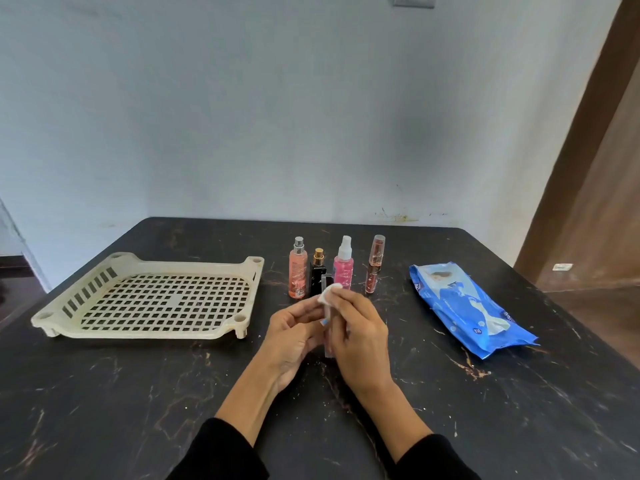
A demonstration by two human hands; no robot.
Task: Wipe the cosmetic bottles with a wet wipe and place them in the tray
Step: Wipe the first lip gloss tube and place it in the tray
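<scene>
The cream plastic tray (147, 296), with a grid of holes in its bottom, lies on the dark marbled surface (104, 393) at about 9 o'clock from the hands, and it holds nothing. Four cosmetic bottles stand upright in a row at 12 o'clock, just behind the hands: a peach spray bottle (298, 270), a small black bottle with a gold cap (318, 273), a pink spray bottle with a white nozzle (344, 265) and a slim reddish tube (375, 266). They stand close together; whether they touch each other I cannot tell. The blue pack of wet wipes (467, 308) lies flat at 3 o'clock, well apart from the bottles. In the middle, both hands meet above the surface. The left hand (294, 336) holds a thin clear bottle (327, 349) with its curled fingers, and the right hand (360, 336) pinches a white wet wipe (329, 292) against the top part of this bottle. The hands cover most of the clear bottle, so its shape is hard to tell. The fingertips and the wipe also hide the lower parts of the black and pink bottles. Black sleeves (221, 455) cover both forearms at 6 o'clock.
</scene>
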